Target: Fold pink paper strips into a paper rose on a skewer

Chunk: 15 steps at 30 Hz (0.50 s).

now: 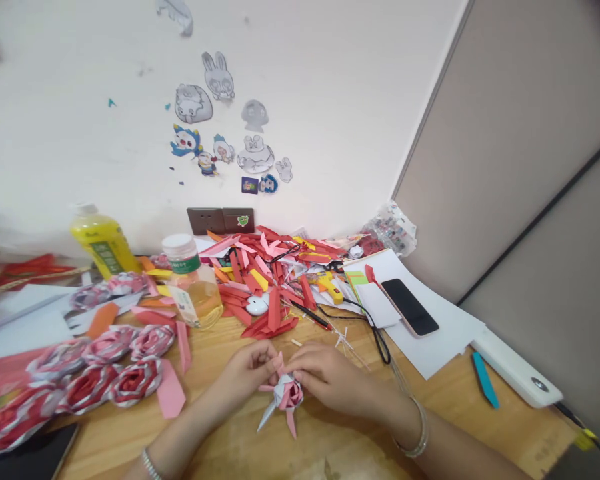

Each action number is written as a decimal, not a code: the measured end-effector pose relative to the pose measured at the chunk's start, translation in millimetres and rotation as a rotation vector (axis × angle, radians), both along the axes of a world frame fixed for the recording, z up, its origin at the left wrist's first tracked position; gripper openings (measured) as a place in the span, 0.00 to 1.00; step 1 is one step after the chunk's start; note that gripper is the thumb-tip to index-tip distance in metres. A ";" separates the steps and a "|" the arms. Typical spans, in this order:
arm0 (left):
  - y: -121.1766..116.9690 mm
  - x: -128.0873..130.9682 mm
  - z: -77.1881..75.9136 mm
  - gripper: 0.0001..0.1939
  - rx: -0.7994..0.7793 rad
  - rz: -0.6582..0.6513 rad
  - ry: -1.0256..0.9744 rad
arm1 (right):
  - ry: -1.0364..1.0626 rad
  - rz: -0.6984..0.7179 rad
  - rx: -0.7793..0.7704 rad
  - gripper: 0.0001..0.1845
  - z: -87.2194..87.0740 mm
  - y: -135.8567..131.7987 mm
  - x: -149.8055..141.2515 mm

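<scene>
Holding paper rose (289, 395) with left hand (253, 368) and right hand (330, 375), pinching narrowly at its far edge. Located over front of table (230, 450), short of heaped strips (274, 310), left of phone (410, 307).

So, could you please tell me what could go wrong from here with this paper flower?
The paper flower has strips sticking out, so too firm a pinch from the left grip or right grip might crease its folds. The black cable loops on the table beyond the right grip; a sideways sweep might snag it. The jar of yellow liquid stands near other paper flowers; if knocked, it could topple onto them.
</scene>
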<state>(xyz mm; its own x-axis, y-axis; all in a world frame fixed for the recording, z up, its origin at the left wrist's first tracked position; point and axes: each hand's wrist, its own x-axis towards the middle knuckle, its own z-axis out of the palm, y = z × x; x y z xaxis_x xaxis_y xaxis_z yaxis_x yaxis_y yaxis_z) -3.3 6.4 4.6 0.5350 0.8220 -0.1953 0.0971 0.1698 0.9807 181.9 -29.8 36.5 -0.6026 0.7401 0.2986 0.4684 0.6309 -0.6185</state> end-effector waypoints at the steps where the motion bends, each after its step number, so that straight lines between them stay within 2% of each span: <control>1: 0.0 0.6 0.5 0.22 0.000 0.021 0.011 | 0.013 0.003 0.024 0.14 0.3 -0.7 -1.3; 5: -1.1 2.9 1.1 0.22 0.001 0.088 0.028 | 0.018 0.011 0.122 0.15 1.5 -4.4 -4.8; 11: -3.4 5.4 1.9 0.24 -0.007 0.117 0.017 | -0.056 0.056 0.234 0.15 2.0 -7.6 -4.6; 13: -2.5 4.4 1.4 0.23 0.004 0.115 0.004 | -0.056 0.079 0.237 0.15 3.5 -6.6 -2.6; 15: -1.0 2.5 1.3 0.21 0.005 0.120 -0.042 | 0.008 0.042 0.196 0.15 5.0 -3.8 0.6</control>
<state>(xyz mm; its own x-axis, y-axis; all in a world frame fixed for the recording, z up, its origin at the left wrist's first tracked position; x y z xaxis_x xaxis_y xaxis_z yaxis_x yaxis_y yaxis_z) -0.8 5.4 6.0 0.4403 0.8815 -0.1706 0.0350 0.1730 0.9843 182.5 -33.5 41.4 -0.6287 0.6414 0.4398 0.4347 0.7587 -0.4852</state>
